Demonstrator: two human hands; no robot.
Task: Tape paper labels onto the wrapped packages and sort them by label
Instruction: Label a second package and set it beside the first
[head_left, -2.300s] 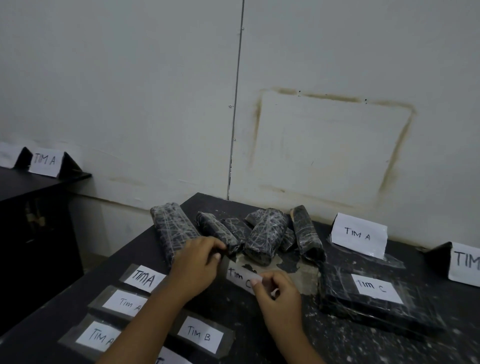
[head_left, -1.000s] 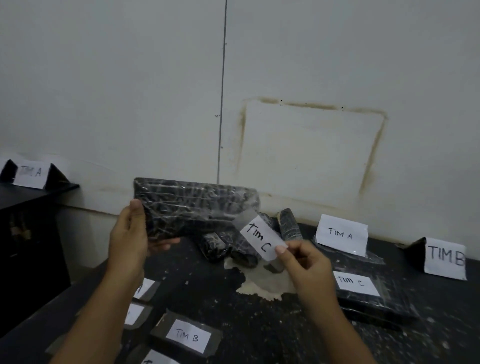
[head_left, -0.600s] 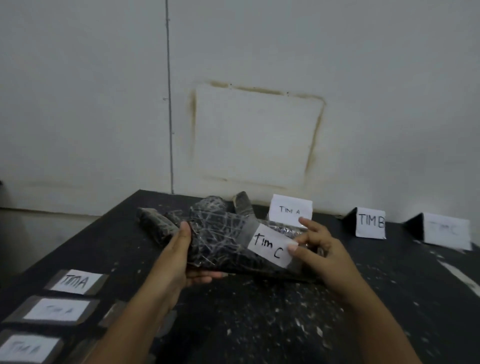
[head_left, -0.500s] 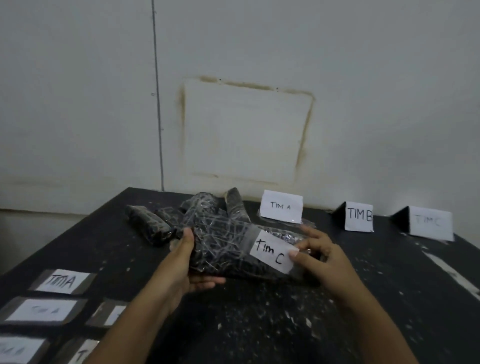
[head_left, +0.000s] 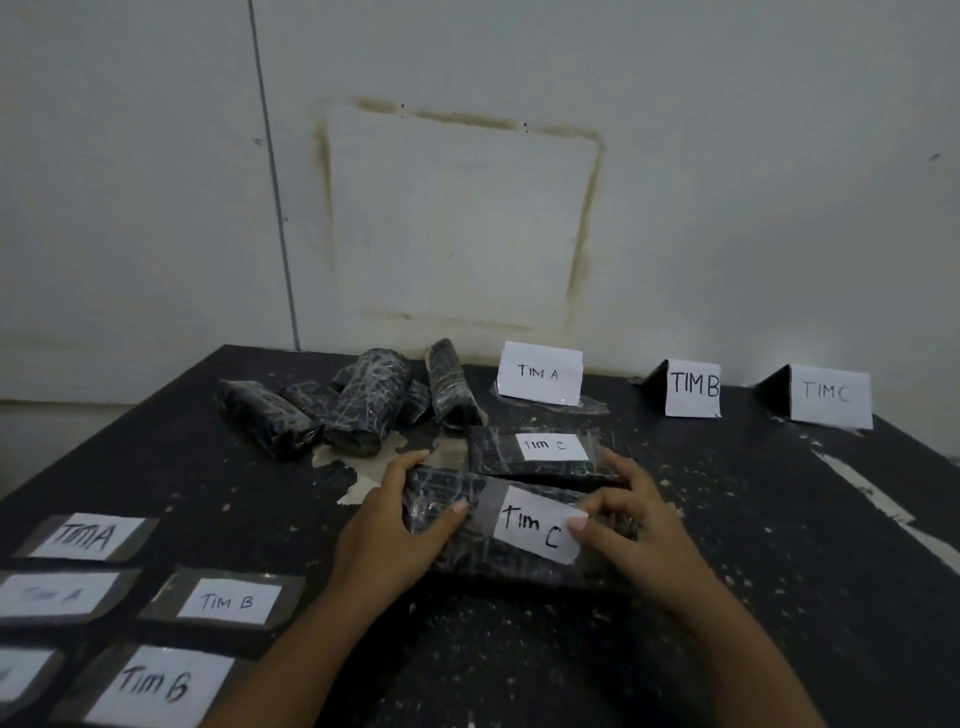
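A dark wrapped package (head_left: 452, 545) lies on the black table (head_left: 779, 571) in front of me. My left hand (head_left: 395, 535) grips its left end, thumb on top. A white paper label reading "Tim C" (head_left: 535, 525), on a strip of tape, sits on the package's top. My right hand (head_left: 623, 519) pinches the label's right edge against the package. Just behind it lies another wrapped package (head_left: 498, 457) that bears its own "Tim C" label (head_left: 550, 447).
Several unlabelled wrapped packages (head_left: 358, 410) are heaped at the back. Standing signs "TIM A" (head_left: 540, 374), "TIM B" (head_left: 693, 387) and "TIM C" (head_left: 828, 397) line the wall. Taped labels such as "TIM A" (head_left: 85, 535) and "Tim B" (head_left: 228, 603) lie at the left.
I lifted a package and a "Tim C" label off the table, brought them together, and lowered the package onto the table in front of the labelled one. The view tilted down.
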